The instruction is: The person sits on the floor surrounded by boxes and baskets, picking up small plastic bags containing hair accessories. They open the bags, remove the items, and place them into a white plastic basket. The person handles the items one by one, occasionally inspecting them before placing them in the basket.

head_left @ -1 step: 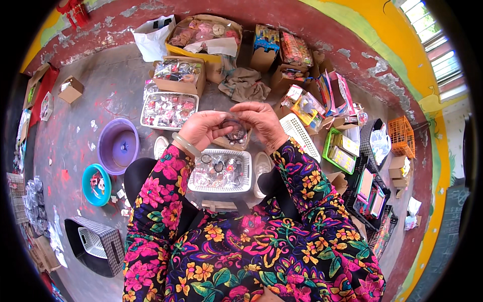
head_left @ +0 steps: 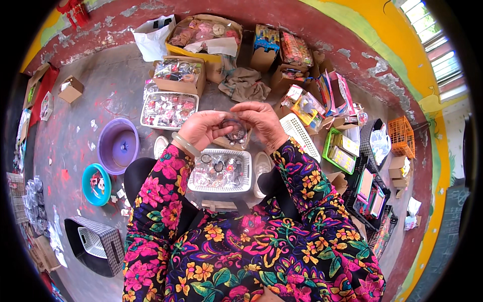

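Note:
Between my two hands is a small clear plastic bag with a dark ring-shaped band in it (head_left: 235, 132), held up over the boxes. My left hand (head_left: 204, 127), a pale bangle on its wrist, pinches the bag's left side with thumb and fingers. My right hand (head_left: 261, 122) has its fingertips closed at the bag's upper right edge. Below them a white plastic basket (head_left: 218, 189) holds many small clear packets, with dark rings lying on top. Just under the bag, a small cardboard box (head_left: 242, 146) is partly hidden.
At the left stand a purple basin (head_left: 104, 163) and a teal basin (head_left: 89, 199). Another white basket of packets (head_left: 143, 121) and cardboard boxes (head_left: 200, 84) are ahead. To the right are a white crate (head_left: 302, 133), a green basket (head_left: 328, 151) and black crates (head_left: 370, 231).

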{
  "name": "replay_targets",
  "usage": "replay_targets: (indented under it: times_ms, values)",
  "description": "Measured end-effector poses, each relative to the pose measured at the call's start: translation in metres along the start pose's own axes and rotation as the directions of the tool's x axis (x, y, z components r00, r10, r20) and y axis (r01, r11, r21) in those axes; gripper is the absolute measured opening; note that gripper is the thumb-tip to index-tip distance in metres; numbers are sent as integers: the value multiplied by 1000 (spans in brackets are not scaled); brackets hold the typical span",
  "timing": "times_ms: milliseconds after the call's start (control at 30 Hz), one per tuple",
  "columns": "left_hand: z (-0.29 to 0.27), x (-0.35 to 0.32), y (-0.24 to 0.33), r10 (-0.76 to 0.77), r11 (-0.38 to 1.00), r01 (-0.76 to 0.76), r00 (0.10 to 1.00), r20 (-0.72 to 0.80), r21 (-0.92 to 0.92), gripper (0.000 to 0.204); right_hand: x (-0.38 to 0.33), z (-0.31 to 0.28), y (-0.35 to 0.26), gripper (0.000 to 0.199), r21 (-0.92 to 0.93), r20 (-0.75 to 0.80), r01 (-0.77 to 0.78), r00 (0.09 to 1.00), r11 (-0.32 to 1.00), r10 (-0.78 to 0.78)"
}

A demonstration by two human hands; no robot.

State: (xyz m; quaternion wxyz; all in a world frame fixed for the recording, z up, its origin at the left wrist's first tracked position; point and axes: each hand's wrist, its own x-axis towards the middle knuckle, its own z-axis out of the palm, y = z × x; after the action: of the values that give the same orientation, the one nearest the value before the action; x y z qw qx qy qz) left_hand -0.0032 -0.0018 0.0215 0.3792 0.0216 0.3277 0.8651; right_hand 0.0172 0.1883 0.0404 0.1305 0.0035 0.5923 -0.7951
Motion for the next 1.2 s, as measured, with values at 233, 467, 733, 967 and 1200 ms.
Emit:
replay_targets:
  times_ms: [233,467,733,967,1200]
  values:
    - [-4,-1,3,-20,995,31,993,116,-93,29,3,-11,6,14,-87,70,110,992,990,-104]
    - [0,-1,4,0,995,12,993,120,-103,31,3,-11,4,16,-152,89,196,979,969,-185]
    - [3,2,1,9,999,-8,1000,-11,33,21,4,-11,4,17,-185,88,199,979,962,-185]
    - [-6,9,-4,144,980,-119,978,-152,161,20,10,-16,2,14,-43,-129,120,984,992,-125]
    - [-4,13,-14,309,883,-246,946,-101,399,19,10,3,8,23,65,33,-53,998,997,51]
